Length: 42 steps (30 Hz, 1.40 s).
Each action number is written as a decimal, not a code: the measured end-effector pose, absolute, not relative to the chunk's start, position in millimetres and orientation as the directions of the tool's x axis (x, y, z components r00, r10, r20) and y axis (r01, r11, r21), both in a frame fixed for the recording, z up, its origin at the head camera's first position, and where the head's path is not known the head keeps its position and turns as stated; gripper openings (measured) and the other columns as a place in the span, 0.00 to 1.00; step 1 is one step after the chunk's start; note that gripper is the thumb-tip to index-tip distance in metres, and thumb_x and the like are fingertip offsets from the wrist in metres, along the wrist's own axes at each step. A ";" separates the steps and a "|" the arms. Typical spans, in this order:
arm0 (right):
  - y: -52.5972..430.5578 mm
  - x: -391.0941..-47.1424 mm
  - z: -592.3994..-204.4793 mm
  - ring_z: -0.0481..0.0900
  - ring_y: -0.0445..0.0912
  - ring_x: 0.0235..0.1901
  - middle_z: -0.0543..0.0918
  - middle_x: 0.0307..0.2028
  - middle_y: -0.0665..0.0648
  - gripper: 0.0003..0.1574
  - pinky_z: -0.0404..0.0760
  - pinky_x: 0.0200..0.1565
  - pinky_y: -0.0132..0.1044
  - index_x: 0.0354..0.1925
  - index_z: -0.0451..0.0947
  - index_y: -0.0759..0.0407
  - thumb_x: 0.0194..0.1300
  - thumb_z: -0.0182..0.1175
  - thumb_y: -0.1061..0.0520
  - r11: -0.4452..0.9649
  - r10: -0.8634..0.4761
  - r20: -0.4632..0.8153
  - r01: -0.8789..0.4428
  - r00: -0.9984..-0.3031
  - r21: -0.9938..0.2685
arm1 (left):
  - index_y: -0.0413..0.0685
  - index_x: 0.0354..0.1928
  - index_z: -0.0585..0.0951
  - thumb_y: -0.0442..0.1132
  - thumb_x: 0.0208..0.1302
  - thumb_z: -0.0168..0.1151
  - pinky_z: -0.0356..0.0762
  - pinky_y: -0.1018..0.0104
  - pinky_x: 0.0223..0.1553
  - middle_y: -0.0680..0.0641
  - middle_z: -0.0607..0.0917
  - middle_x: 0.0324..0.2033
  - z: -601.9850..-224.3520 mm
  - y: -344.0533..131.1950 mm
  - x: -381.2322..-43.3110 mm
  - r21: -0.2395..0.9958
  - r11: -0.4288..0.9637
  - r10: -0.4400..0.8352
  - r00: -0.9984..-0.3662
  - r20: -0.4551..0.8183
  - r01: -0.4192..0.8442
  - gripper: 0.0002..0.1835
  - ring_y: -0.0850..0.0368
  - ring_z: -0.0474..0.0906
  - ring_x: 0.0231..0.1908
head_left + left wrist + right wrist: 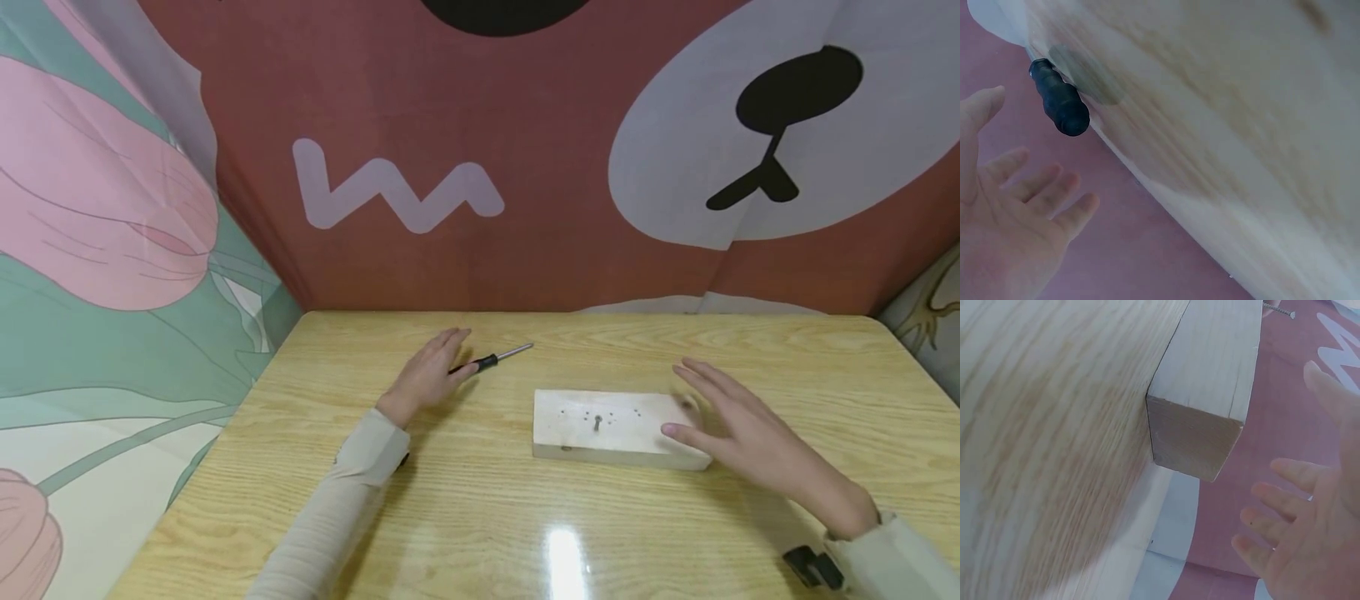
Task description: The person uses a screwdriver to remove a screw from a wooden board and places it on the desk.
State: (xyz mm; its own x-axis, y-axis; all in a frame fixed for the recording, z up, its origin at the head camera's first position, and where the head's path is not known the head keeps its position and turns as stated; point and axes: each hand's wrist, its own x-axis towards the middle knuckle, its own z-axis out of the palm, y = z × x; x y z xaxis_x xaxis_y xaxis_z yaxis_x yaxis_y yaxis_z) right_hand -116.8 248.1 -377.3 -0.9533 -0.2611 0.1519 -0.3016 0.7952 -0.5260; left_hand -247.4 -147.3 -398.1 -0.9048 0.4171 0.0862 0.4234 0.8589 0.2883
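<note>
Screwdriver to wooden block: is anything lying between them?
No, the head view shows only bare tabletop between the screwdriver and the wooden block.

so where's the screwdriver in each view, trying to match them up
Head: screwdriver near centre, slightly below the middle.
Left wrist: its black handle at upper left.
Right wrist: not visible.
Shared landmark: the wood-grain tabletop, seen in all three.
</note>
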 end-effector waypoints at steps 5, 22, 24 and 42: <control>247.0 -114.4 -378.3 0.53 0.65 0.66 0.53 0.69 0.63 0.48 0.56 0.56 0.69 0.69 0.52 0.51 0.57 0.60 0.40 0.789 -0.305 0.137 -0.331 -0.942 -0.518 | 0.53 0.68 0.57 0.56 0.65 0.50 0.67 0.46 0.61 0.45 0.62 0.67 -397.9 -147.4 -247.1 0.320 0.852 0.419 -0.906 0.057 0.414 0.33 0.47 0.59 0.66; 246.4 -108.1 -390.9 0.54 0.66 0.65 0.57 0.67 0.66 0.45 0.57 0.56 0.68 0.67 0.57 0.52 0.57 0.61 0.41 0.764 -0.331 0.127 -0.345 -0.935 -0.545 | 0.56 0.67 0.61 0.56 0.65 0.50 0.70 0.48 0.58 0.48 0.66 0.64 -397.6 -146.5 -247.2 0.362 0.847 0.410 -0.912 0.020 0.389 0.31 0.49 0.65 0.62; 246.4 -108.0 -392.1 0.53 0.66 0.65 0.57 0.67 0.66 0.44 0.57 0.56 0.69 0.67 0.57 0.51 0.58 0.61 0.41 0.763 -0.334 0.125 -0.346 -0.934 -0.547 | 0.56 0.67 0.61 0.55 0.65 0.51 0.70 0.48 0.58 0.48 0.66 0.64 -397.6 -146.4 -247.5 0.370 0.844 0.411 -0.911 0.020 0.389 0.30 0.49 0.65 0.62; 246.1 -104.1 -397.2 0.57 0.65 0.64 0.58 0.67 0.66 0.38 0.63 0.53 0.65 0.66 0.60 0.56 0.62 0.57 0.45 0.723 -0.395 0.130 -0.395 -0.910 -0.567 | 0.52 0.60 0.71 0.42 0.62 0.59 0.75 0.57 0.53 0.46 0.78 0.52 -400.3 -145.8 -254.7 0.440 0.811 0.438 -0.899 -0.018 0.386 0.24 0.52 0.75 0.52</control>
State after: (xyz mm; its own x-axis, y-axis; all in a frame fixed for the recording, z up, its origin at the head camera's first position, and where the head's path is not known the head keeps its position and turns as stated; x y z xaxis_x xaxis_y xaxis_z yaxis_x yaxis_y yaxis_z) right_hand -104.1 246.1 -397.2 -0.9095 -0.3948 0.1299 -0.3947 0.7227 -0.5674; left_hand -254.7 -145.8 -400.3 -0.8990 0.4376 -0.0178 0.3860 0.8108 0.4400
